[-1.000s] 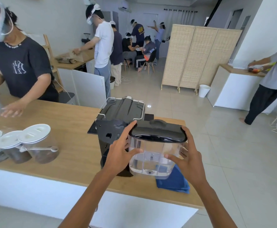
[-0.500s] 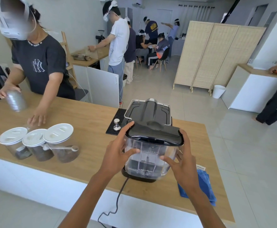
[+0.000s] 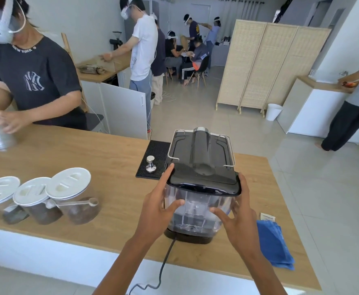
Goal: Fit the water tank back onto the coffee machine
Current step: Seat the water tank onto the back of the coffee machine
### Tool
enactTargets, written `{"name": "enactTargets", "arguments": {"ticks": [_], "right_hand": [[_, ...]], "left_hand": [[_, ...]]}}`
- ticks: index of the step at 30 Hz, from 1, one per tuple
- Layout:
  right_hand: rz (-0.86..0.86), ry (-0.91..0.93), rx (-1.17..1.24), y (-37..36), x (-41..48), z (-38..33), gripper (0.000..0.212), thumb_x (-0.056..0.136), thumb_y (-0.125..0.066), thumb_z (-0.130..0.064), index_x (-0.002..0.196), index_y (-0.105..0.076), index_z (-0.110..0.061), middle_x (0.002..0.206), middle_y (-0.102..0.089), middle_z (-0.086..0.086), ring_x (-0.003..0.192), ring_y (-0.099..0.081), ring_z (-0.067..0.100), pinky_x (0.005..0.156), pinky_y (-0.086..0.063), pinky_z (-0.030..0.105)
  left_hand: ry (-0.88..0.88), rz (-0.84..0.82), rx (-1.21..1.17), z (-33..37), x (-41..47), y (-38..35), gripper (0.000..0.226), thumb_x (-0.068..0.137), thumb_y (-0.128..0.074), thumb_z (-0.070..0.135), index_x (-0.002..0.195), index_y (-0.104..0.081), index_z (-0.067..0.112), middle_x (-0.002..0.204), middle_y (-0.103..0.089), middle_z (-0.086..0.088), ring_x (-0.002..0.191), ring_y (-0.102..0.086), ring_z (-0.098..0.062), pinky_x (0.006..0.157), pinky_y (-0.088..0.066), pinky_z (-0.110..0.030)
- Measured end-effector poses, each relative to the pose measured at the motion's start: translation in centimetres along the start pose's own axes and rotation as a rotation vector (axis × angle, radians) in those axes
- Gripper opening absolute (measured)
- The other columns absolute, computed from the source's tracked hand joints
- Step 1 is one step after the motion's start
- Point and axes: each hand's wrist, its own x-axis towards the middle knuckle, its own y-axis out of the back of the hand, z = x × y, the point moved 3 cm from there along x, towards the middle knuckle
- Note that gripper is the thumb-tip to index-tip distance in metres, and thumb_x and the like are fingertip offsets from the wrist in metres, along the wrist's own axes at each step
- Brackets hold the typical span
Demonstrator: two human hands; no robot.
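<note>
The clear water tank (image 3: 197,209) with its black lid sits against the near side of the black coffee machine (image 3: 202,152), low on the machine's base. My left hand (image 3: 159,209) grips the tank's left side, thumb across its front wall and fingers reaching up to the lid edge. My right hand (image 3: 238,218) holds the right side, thumb on the front, fingers behind the lid's corner. The machine's front is hidden from me; its power cable (image 3: 163,265) hangs over the counter edge.
On the wooden counter (image 3: 110,158) stand three lidded jars (image 3: 68,194) with a scoop at the left, a tamper (image 3: 151,165) on a black mat beside the machine, and a blue cloth (image 3: 274,243) at the right. A person (image 3: 31,81) stands across the counter holding a cup.
The tank has gone from held out in front of the machine to down against its back, seated low on the base. Both hands stayed on it.
</note>
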Motion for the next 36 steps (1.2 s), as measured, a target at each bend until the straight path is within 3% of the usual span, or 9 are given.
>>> {"name": "enactTargets", "arguments": {"ticks": [6,10,13,15,19,23,26,28,36], "right_hand": [[0.032,-0.035,-0.042,-1.1,0.1,0.7,0.113,0.079,-0.084,-0.028,0.156,-0.005,-0.051,0.143,-0.049,-0.029,0.119,-0.057,0.004,0.104,-0.046,0.028],[0.038,-0.012,-0.054,-1.4,0.2,0.9,0.112,0.079,-0.084,-0.028,0.156,-0.006,-0.052,0.156,-0.043,-0.015,0.137,-0.050,0.013,0.113,-0.042,0.036],[0.046,-0.016,-0.066,-1.5,0.2,1.2,0.112,0.079,-0.084,-0.029,0.154,-0.005,-0.056,0.156,-0.041,-0.018,0.133,-0.051,0.011,0.112,-0.043,0.034],[0.045,-0.023,-0.071,-1.6,0.2,1.3,0.114,0.078,-0.084,-0.029,0.152,-0.004,-0.059,0.154,-0.042,-0.019,0.129,-0.054,0.012,0.108,-0.045,0.032],[0.037,-0.033,-0.074,-1.8,0.1,1.3,0.113,0.078,-0.083,-0.032,0.152,-0.002,-0.059,0.150,-0.046,-0.020,0.117,-0.063,0.010,0.100,-0.045,0.020],[0.042,-0.026,-0.056,-1.9,-0.1,1.7,0.114,0.079,-0.084,-0.028,0.150,-0.001,-0.063,0.153,-0.047,-0.012,0.133,-0.054,0.014,0.114,-0.042,0.039],[0.029,-0.041,-0.084,-2.0,-0.3,2.4,0.114,0.080,-0.083,-0.028,0.151,0.000,-0.062,0.126,-0.059,-0.008,0.117,-0.062,0.028,0.108,-0.047,0.048],[0.035,-0.050,-0.091,-2.0,-0.3,2.6,0.113,0.080,-0.081,-0.034,0.151,0.002,-0.062,0.130,-0.060,-0.008,0.116,-0.063,0.025,0.107,-0.048,0.044],[0.051,-0.040,-0.106,-2.1,-0.3,2.9,0.114,0.079,-0.082,-0.035,0.150,0.004,-0.062,0.149,-0.054,-0.008,0.119,-0.061,0.017,0.099,-0.045,0.027]], "left_hand": [[-0.018,0.036,0.030,-0.3,0.0,0.0,0.085,0.089,-0.072,0.036,0.157,-0.020,0.043,0.093,-0.065,0.015,0.067,-0.052,-0.008,0.072,-0.046,-0.016],[-0.022,0.047,-0.026,-0.6,-0.3,0.0,0.085,0.088,-0.071,0.040,0.156,-0.021,0.045,0.139,-0.054,0.034,0.107,-0.062,-0.006,0.096,-0.043,-0.015],[-0.008,0.047,-0.016,-1.3,-0.2,-0.2,0.086,0.087,-0.072,0.033,0.156,-0.022,0.046,0.100,-0.068,0.017,0.074,-0.047,-0.001,0.079,-0.044,-0.017],[-0.003,0.037,-0.005,-1.5,-0.2,-0.2,0.086,0.088,-0.071,0.034,0.156,-0.020,0.047,0.076,-0.050,0.007,0.071,-0.041,-0.002,0.077,-0.042,-0.022],[-0.014,0.036,-0.026,-1.7,-0.5,-0.3,0.084,0.085,-0.067,0.045,0.155,-0.021,0.048,0.116,-0.060,0.041,0.098,-0.059,0.009,0.098,-0.038,-0.007],[-0.014,0.069,0.009,-1.9,-0.7,-0.6,0.084,0.083,-0.066,0.054,0.154,-0.019,0.052,0.151,-0.046,0.023,0.125,-0.051,0.012,0.106,-0.035,-0.010],[0.011,0.062,0.053,-3.0,-0.9,-0.8,0.084,0.086,-0.065,0.055,0.154,-0.018,0.052,0.115,-0.070,0.014,0.094,-0.064,-0.004,0.091,-0.043,-0.013],[0.029,0.054,0.095,-3.7,-0.9,-0.6,0.084,0.088,-0.067,0.052,0.155,-0.015,0.052,0.085,-0.061,0.002,0.076,-0.055,-0.011,0.077,-0.041,-0.017],[-0.009,0.022,0.143,-3.8,-1.0,-0.5,0.090,0.090,-0.072,0.035,0.155,-0.012,0.051,0.099,-0.053,0.012,0.083,-0.050,-0.003,0.081,-0.038,-0.003]]}}
